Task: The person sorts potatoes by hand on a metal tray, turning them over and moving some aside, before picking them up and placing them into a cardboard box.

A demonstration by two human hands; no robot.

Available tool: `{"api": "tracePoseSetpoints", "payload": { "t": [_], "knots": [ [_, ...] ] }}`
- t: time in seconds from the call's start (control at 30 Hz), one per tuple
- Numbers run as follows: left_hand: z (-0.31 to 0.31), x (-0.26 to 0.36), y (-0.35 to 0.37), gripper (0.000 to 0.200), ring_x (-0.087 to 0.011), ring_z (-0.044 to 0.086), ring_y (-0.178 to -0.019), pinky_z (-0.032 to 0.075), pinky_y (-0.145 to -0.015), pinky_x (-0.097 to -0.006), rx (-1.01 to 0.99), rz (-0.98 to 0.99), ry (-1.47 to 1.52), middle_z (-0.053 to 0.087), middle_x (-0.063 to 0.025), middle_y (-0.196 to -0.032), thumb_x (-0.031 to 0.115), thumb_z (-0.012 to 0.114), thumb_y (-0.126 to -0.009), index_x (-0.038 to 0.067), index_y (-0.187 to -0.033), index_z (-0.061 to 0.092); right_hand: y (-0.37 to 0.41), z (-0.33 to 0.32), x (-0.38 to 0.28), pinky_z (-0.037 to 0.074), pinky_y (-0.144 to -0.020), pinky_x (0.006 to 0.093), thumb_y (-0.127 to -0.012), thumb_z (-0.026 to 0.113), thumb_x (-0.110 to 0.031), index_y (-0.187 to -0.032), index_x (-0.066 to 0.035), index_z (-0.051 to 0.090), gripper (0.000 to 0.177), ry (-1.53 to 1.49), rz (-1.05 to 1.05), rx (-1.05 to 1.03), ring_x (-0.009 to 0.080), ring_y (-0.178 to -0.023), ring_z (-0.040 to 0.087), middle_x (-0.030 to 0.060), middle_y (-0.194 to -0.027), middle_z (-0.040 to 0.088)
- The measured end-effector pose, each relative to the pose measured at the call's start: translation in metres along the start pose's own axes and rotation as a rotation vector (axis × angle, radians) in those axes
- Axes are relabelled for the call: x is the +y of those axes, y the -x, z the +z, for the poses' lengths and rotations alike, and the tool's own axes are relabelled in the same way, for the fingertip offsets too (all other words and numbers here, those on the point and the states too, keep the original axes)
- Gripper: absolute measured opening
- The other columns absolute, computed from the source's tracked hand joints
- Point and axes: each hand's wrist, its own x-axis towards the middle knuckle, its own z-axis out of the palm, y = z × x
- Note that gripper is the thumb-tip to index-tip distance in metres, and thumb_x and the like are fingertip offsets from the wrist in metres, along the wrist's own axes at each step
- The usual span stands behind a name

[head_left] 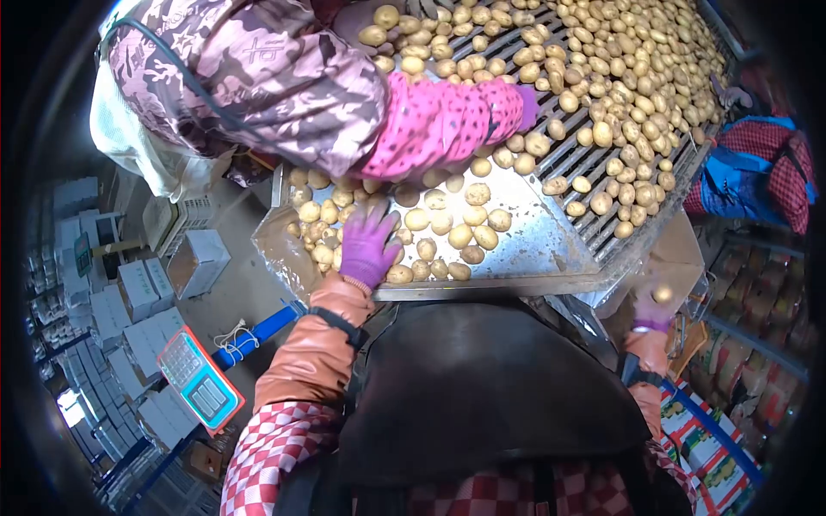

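Note:
My left hand (370, 244), in a purple glove, lies with fingers spread over potatoes (416, 219) at the left end of the metal tray (551, 241). Whether its fingertips touch one is hard to see. Low at the right, beyond the tray's edge, my right hand (651, 311) is blurred, with one potato (662, 293) at its fingers. An open carton (680, 258) is beside that hand. Dark slats (585, 150) carry many more potatoes on the upper right.
A co-worker in a camouflage top and pink sleeve (447, 120) reaches across the tray from the upper left. A digital scale (200, 378) stands at lower left, near stacked white boxes (142, 288). Another person's checked sleeve (774, 172) shows at far right.

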Motion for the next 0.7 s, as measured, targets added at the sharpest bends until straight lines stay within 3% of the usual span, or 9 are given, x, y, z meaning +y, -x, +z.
{"api": "tracePoseSetpoints", "payload": {
  "t": [0.13,0.2,0.27,0.3,0.33,0.5,0.53,0.6,0.7],
  "knots": [
    [0.001,0.008,0.016,0.046,-0.0420,0.044,-0.123,0.034,-0.099,-0.0541,0.053,-0.382,-0.103,0.054,-0.0134,-0.126,0.029,0.068,-0.073,0.014,-0.116,0.061,-0.034,-0.054,-0.015,0.045,-0.104,0.0436,-0.094,0.044,-0.059,-0.136,0.005,0.045,0.076,0.126,0.010,-0.060,0.0308,-0.119,0.056,0.0183,-0.139,0.052],
    [0.012,0.030,0.008,0.047,-0.0392,0.043,-0.125,0.030,-0.102,-0.0574,0.120,-0.275,-0.196,0.053,-0.0126,-0.128,0.033,0.068,-0.075,0.017,-0.118,0.061,-0.007,0.019,0.062,0.044,-0.106,0.0445,-0.095,0.051,-0.048,-0.139,0.001,0.044,0.066,0.152,0.100,-0.140,0.0311,-0.122,0.054,0.0172,-0.138,0.052],
    [0.021,0.040,0.002,0.053,-0.0380,0.042,-0.128,0.029,-0.104,-0.0575,-0.195,0.016,0.086,0.052,-0.0120,-0.132,0.039,0.069,-0.076,0.018,-0.124,0.059,0.017,0.079,0.131,0.047,-0.102,0.0439,-0.097,0.056,-0.038,-0.141,-0.004,0.045,0.057,0.345,0.249,-0.269,0.0295,-0.117,0.057,0.0177,-0.135,0.054],
    [0.015,0.038,0.002,0.052,-0.0383,0.046,-0.120,0.035,-0.099,-0.0518,-0.074,0.234,-0.026,0.054,-0.0130,-0.124,0.038,0.070,-0.073,0.018,-0.120,0.059,0.040,0.113,0.157,0.047,-0.101,0.0412,-0.096,0.058,-0.034,-0.139,-0.003,0.047,0.054,0.492,0.269,-0.407,0.0273,-0.115,0.058,0.0181,-0.132,0.055],
    [0.012,0.029,0.007,0.052,-0.0379,0.046,-0.120,0.035,-0.099,-0.0517,-0.064,0.124,-0.031,0.054,-0.0126,-0.125,0.038,0.071,-0.073,0.017,-0.119,0.059,0.056,0.144,0.177,0.048,-0.100,0.0385,-0.096,0.059,-0.031,-0.138,-0.003,0.048,0.052,0.638,0.287,-0.545,0.0251,-0.113,0.059,0.0185,-0.130,0.057],
    [-0.021,0.008,0.021,0.042,-0.0337,0.051,-0.111,0.042,-0.090,-0.0471,-0.051,-0.244,-0.106,0.058,-0.0111,-0.114,0.034,0.072,-0.071,0.012,-0.106,0.064,0.027,0.215,0.243,0.043,-0.102,0.0362,-0.090,0.066,-0.020,-0.135,0.001,0.050,0.053,1.310,-0.275,-1.018,0.0286,-0.119,0.056,0.0192,-0.128,0.059],
    [-0.027,0.007,0.017,0.040,-0.0331,0.052,-0.109,0.043,-0.088,-0.0465,-0.083,-0.304,-0.117,0.059,-0.0109,-0.112,0.033,0.072,-0.071,0.011,-0.104,0.065,-0.012,0.209,0.257,0.042,-0.103,0.0414,-0.080,0.074,-0.031,-0.137,-0.003,0.049,0.068,1.625,-0.740,-0.946,0.0365,-0.120,0.054,0.0210,-0.130,0.057],
    [-0.039,0.006,-0.004,0.038,-0.0329,0.055,-0.100,0.046,-0.083,-0.0462,0.072,-0.347,-0.169,0.062,-0.0107,-0.103,0.031,0.073,-0.069,0.009,-0.099,0.066,0.005,0.212,0.276,0.041,-0.103,0.0473,-0.071,0.077,-0.042,-0.138,-0.008,0.048,0.080,1.906,-0.897,-0.795,0.0426,-0.120,0.050,0.0240,-0.132,0.051],
    [-0.021,-0.029,-0.044,0.039,-0.0344,0.055,-0.107,0.043,-0.091,-0.0474,0.336,-0.259,-0.158,0.063,-0.0117,-0.109,0.028,0.072,-0.070,0.011,-0.104,0.066,0.059,0.161,0.318,0.039,-0.102,0.0509,-0.070,0.076,-0.043,-0.137,-0.012,0.049,0.079,1.988,-0.895,-1.075,0.0437,-0.120,0.048,0.0252,-0.135,0.046]
  ]
}}
